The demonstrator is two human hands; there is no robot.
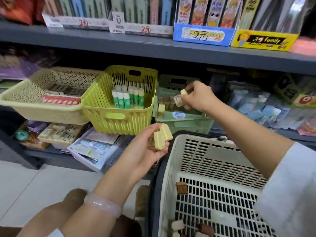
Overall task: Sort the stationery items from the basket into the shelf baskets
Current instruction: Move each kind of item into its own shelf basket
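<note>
Head view shows the right hand (pixel 199 96) pinching a clear-cased eraser (pixel 179 98) over the green basket (pixel 184 120) at centre, while the left hand (pixel 150 144) loosely cups two cream erasers (pixel 162 137) that could slip floorward, a few pieces remaining in the white basket (pixel 172 161) at lower right.

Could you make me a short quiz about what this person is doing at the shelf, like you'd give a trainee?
1. True or false: the left hand is empty.
2. Over which shelf basket does the right hand hold its small item? A) beige basket B) yellow-green basket C) pale green basket
3. What stands upright in the yellow-green basket?

Key: 1 false, it holds two pale yellow pieces. 2 C. 3 Glue sticks.
</note>
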